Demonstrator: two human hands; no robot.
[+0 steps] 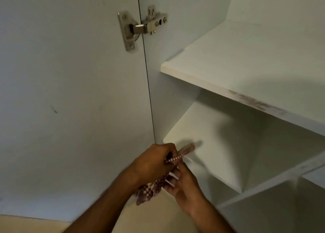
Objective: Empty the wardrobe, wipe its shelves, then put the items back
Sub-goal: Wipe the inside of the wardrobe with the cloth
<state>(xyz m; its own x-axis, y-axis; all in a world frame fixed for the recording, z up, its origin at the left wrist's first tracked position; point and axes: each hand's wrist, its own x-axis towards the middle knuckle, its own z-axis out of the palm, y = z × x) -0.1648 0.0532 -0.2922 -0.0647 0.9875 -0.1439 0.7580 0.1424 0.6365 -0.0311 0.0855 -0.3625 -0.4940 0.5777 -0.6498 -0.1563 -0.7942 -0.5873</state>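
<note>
A chequered cloth was gathered in both hands in front of the emptied white wardrobe shelves.

The red-and-white chequered woven cloth (pixel 151 187) was gripped by the left hand (pixel 154 164), fingers curled round a twisted end that stuck out to the right, while the right hand (pixel 182 181) was held against the bunched part with its fingers only loosely bent, so a firm hold there could not be confirmed. The cloth was held just near of the lower white laminate shelf (pixel 228 144), not on it. A loose tail hung below the hands, and it could have slipped free or dragged if the grip was shifted. The grey smudges on the front edge of the upper white shelf (pixel 246 57) could have been missed by a wipe confined to flat surfaces. The cloth could also have been snagged on the steel door hinge (pixel 139 28) on the open white door (pixel 70 92) at the left.
</note>
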